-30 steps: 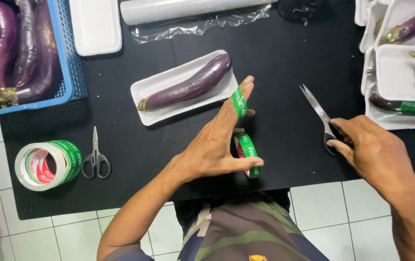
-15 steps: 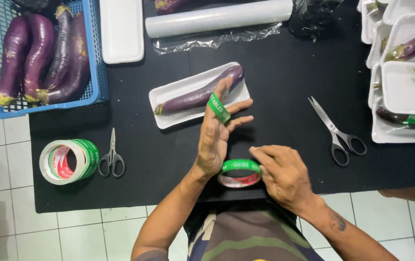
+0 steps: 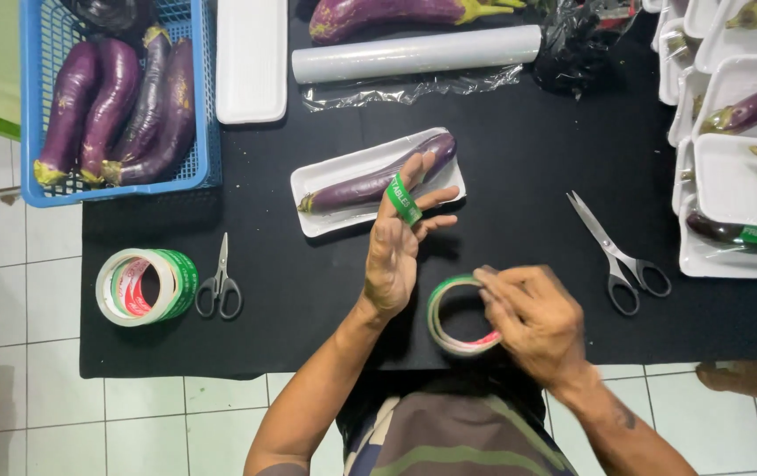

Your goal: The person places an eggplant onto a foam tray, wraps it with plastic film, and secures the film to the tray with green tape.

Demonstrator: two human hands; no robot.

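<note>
Head view, looking down on a black mat (image 3: 519, 176). Left hand (image 3: 399, 247) raised over the mat, fingers spread and released, a green tape strip (image 3: 403, 200) stuck across one fingertip, just in front of a white tray (image 3: 312, 181) bearing one purple eggplant (image 3: 378, 181). Right hand (image 3: 533, 322) near the mat's front edge, fingers pinched on the rim of a green tape roll (image 3: 458, 315), tilted up on edge between both hands. Large scissors (image 3: 615, 251) lying flat to the right, apart from the right hand. Small scissors (image 3: 220, 282) to the left, just beside a stack of tape rolls (image 3: 145, 286). Blue basket (image 3: 30, 115) at far left, several eggplants inside. Empty tray (image 3: 251, 57) beside the basket. Film roll (image 3: 414, 53) at the back, loose film hanging under it. Packed trays (image 3: 735, 167) with green labels stacked along the right edge. White tiled floor (image 3: 17, 291) beyond the mat.
</note>
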